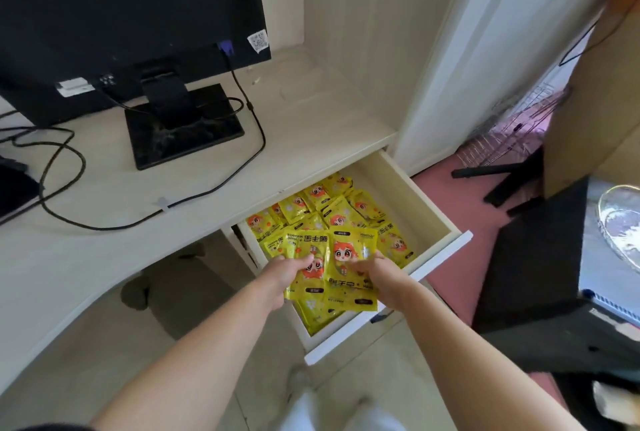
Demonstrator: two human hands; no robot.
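Both hands meet over the open drawer (420,212), which juts out from under the desk (104,250) toward 4 o'clock. The left hand (285,280) reaches in from 7 o'clock, its fingers curled round the left edge of the held packets (332,269), with the thumb lying on top. The right hand (379,278) comes in from 5 o'clock and pinches the right edge of the same fan of yellow sachets, each printed with an orange-haired cartoon face. The fan sits above the near end of the drawer, just inside its white front panel, and overlaps the packets below it. More loose packets (332,202) of the same kind lie piled in the drawer at 12 o'clock from the hands and cover most of its left side, while its right side shows bare pale wood. On the desk at 10 o'clock from the hands stands a black monitor (121,14) on a square base. A black cable (258,139) loops down from its back and runs across the desktop. At 3 o'clock, well apart from the drawer, stands a dark cabinet (540,257) on a pink floor (457,208).
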